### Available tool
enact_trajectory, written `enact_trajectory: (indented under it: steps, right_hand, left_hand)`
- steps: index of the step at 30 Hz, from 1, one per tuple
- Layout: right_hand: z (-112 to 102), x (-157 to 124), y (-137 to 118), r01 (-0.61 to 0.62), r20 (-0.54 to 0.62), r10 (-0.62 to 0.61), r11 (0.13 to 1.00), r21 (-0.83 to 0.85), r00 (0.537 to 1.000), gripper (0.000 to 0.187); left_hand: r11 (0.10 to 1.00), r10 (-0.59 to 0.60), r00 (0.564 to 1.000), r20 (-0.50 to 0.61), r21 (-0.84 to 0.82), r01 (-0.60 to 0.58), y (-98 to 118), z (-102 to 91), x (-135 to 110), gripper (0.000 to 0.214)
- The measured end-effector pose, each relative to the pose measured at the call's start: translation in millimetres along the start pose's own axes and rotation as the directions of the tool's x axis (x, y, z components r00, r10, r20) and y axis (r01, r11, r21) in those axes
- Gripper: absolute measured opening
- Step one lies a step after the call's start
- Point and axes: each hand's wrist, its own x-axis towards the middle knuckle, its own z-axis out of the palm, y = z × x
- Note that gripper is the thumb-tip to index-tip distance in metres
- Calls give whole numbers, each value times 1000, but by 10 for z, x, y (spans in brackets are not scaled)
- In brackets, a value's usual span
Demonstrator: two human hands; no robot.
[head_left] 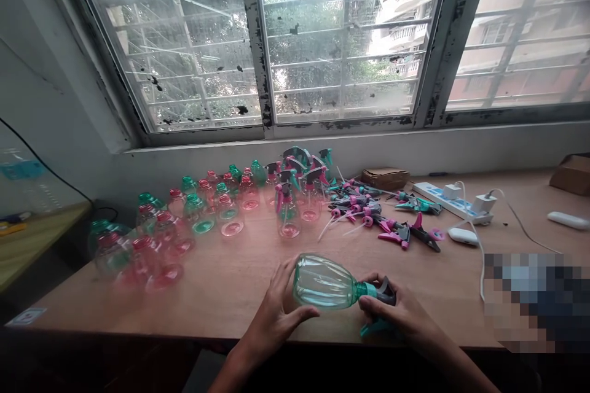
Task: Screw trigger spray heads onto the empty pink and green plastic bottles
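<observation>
Your left hand [279,306] holds the bottle [325,282], fingers spread; your right hand [404,311] grips the spray head [386,293] at its neck. Align both squarely.

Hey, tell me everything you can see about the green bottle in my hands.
The bottle is see-through pale green, apparently plastic, with shiny lengthwise streaks and a tapering neck. A grey-and-teal spray head sits at the neck; how tightly isn't clear. The bottle is on its side over the table, base toward your left hand, which cups it. Your right hand grips the spray-head end.
</observation>
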Motion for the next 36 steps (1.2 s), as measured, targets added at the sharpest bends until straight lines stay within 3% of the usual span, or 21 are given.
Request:
enact_trajectory:
  steps: [12, 19, 24, 29, 36]
  right_hand:
    - [50, -26, -49, 19, -56, -18, 1000, 10, 998, 45]
    - [41, -29, -67, 8, -77, -5, 999, 31, 997, 46]
    - [36, -22, -50, 14, -70, -14, 1000, -2, 997, 47]
    - [63, -27, -53, 21, -69, -20, 1000, 14, 997, 50]
    - [58, -35, -62, 29, -72, -26, 999, 40, 997, 47]
  left_hand:
    - [999, -44, 998, 37, 24, 43, 47, 1, -22, 82]
    - [999, 10, 999, 32, -39, -9, -28, 13, 5, 67]
    - [999, -15, 999, 45, -50, 18, 1, 8, 3, 82]
    - [987, -25, 995, 100, -157, 41, 100, 10, -11, 82]
    - [991, -7, 996, 93, -135, 20, 16, 40, -49, 84]
